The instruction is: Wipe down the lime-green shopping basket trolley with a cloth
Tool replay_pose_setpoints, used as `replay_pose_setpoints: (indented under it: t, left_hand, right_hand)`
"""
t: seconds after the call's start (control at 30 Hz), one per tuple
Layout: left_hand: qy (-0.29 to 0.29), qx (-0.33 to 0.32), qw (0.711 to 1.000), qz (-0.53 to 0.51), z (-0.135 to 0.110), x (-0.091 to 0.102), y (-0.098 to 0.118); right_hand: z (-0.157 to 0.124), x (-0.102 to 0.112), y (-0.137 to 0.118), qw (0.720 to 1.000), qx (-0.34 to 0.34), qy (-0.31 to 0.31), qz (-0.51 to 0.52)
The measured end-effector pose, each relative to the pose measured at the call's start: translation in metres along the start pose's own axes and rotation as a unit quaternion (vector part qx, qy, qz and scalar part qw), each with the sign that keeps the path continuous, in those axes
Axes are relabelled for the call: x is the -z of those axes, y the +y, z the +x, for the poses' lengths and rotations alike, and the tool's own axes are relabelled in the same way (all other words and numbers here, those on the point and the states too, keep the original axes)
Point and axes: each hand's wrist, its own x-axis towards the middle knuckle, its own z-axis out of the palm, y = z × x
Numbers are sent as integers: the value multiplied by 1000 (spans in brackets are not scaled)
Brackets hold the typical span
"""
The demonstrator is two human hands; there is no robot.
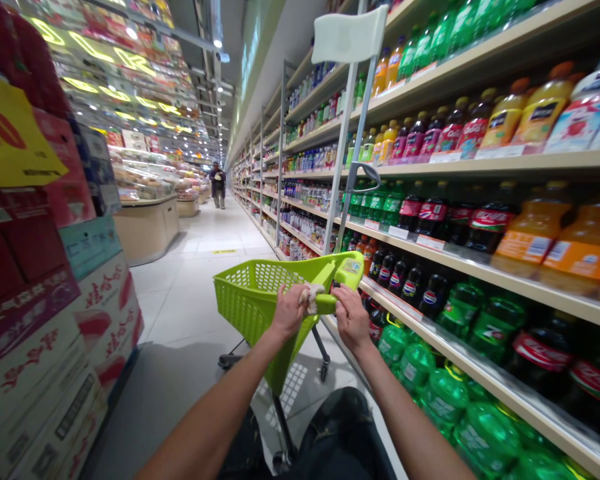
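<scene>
A lime-green shopping cart point(255, 283) with a perforated plastic basket stands right in front of me, its handle point(326, 305) toward my body. My left hand point(289, 312) is closed around a crumpled, pale cloth point(310, 298), which presses against the handle's left part. At the handle's right end, my right hand point(353, 317) has its fingers curled over the green grip. Between and just beyond the hands sits a green fitting with a small label point(351, 265). The palms are hidden.
Shelves of drink bottles point(433, 217) line the right side closely. Stacked cartons point(45, 373) border the left. A pole with a white panel point(350, 37) rises beyond the handle. Farther down the tiled aisle point(203, 233) are display counters point(147, 227) and a person point(218, 185).
</scene>
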Motion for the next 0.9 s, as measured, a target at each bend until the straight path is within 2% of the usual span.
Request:
replay_pose_setpoints:
  t: [0.1,0.2,0.27,0.33,0.5,0.57,0.63,0.7,0.77,0.83,0.9]
  left_hand:
    - [-16,0,1000,6,-2,-3,-11]
    - [-2,80,996,28,-5,-8,-33]
    - [19,100,994,32,-8,-16,-40]
    - [45,63,997,18,-8,-28,-31]
    - [78,-118,990,-22,5,-56,18]
    - [75,-158,984,-28,7,-58,18]
    - [74,-156,985,-26,2,-55,2]
    - [79,-116,990,-16,-5,-51,-19]
    - [87,-72,993,-13,-7,-51,-29]
    - [79,-74,994,-28,1,-56,-19]
    - [55,-123,989,-52,14,-65,6]
  right_hand:
    - [5,9,14,1000,-4,4,-3]
    - [7,16,27,1000,-15,-8,-17]
    - [5,19,35,999,-21,-9,-32]
    - [2,19,41,998,-30,6,-51]
    - [-6,21,55,995,-30,53,-78]
    - [-7,23,61,994,-27,62,-85]
    - [-8,25,66,993,-36,65,-92]
    - [-8,26,70,992,-58,65,-95]
    - [-8,25,71,990,-81,68,-93]
    - [-7,24,72,989,-99,72,-86]
    - [-7,23,73,988,-112,71,-79]
